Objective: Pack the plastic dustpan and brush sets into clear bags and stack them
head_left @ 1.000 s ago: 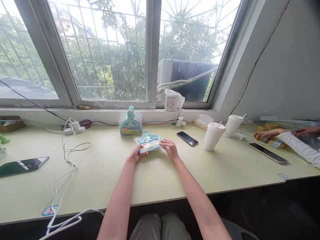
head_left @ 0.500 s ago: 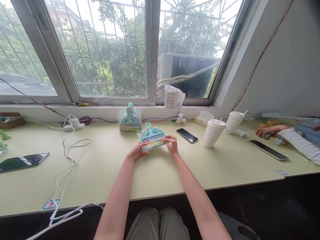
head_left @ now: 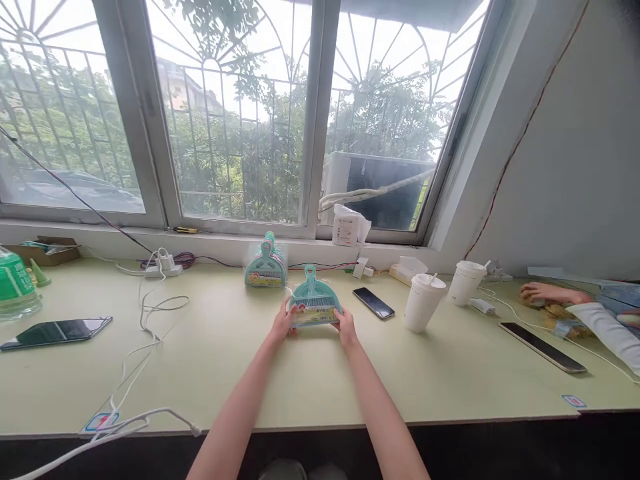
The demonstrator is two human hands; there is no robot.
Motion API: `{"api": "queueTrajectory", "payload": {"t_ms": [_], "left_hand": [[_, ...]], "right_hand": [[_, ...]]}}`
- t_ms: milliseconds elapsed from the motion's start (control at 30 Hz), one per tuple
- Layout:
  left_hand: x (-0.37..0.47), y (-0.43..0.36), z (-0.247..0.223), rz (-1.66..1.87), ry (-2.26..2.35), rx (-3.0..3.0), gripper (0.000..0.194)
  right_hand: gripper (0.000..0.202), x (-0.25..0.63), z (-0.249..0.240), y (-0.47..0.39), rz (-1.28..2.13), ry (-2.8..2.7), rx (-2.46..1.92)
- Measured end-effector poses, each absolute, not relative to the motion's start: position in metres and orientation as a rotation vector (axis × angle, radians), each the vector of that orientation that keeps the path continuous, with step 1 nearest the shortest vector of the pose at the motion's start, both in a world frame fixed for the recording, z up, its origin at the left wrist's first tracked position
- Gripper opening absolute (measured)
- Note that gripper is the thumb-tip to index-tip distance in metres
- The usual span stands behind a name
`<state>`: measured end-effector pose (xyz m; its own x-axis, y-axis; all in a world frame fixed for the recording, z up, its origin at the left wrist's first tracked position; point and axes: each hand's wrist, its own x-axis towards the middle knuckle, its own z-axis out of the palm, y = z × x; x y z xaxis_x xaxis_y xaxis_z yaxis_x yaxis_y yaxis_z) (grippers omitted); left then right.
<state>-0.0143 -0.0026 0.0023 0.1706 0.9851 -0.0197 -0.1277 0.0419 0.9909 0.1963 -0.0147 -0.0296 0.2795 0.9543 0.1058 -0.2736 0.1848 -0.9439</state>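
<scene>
A teal mini dustpan and brush set (head_left: pixel 314 303) in clear plastic wrap, with a yellow printed label, is held between my two hands just over the table. My left hand (head_left: pixel 284 322) grips its left edge, and my right hand (head_left: pixel 345 325) grips its right lower corner. The handle loop points away from me, toward the window. Behind it to the left, a stack of similar wrapped dustpan sets (head_left: pixel 266 267) stands near the wall, handles up.
A black phone (head_left: pixel 374 303) and two white lidded cups (head_left: pixel 424 303) are to the right. Farther right, another person's hand (head_left: pixel 553 293) rests on a brownish item beside a second phone (head_left: pixel 543 347). At left are a tablet (head_left: pixel 57 332), white cables (head_left: pixel 145 327) and a green-labelled bottle (head_left: pixel 17 283).
The dustpan set has turned from tilted to nearly level and moved slightly right. My right fingers have gone from pinching the label's edge to gripping the side. The head view has tilted up.
</scene>
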Motion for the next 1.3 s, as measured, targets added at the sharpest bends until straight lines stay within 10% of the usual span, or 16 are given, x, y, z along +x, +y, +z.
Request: {"api": "queueTrajectory", "payload": {"t_ms": [167,467,867,1300], "left_hand": [[-0.007,-0.012,-0.001,1.200,0.981,1.233,0.092],[-0.030,-0.003,0.001,1.307,1.518,1.535,0.011],[-0.126,0.094,-0.007,1.240,1.715,1.637,0.010],[-0.144,0.187,-0.033,1.361,2.152,1.752,0.041]], "right_hand": [[0.030,0.201,-0.034,-0.017,0.994,-0.770,-0.996],[0.038,0.181,-0.034,-0.020,0.752,-1.164,-1.093],[0.025,0.092,-0.036,0.088,0.334,-1.716,-1.417],[0.071,0.047,-0.034,0.173,-0.182,-1.844,-1.804]]}}
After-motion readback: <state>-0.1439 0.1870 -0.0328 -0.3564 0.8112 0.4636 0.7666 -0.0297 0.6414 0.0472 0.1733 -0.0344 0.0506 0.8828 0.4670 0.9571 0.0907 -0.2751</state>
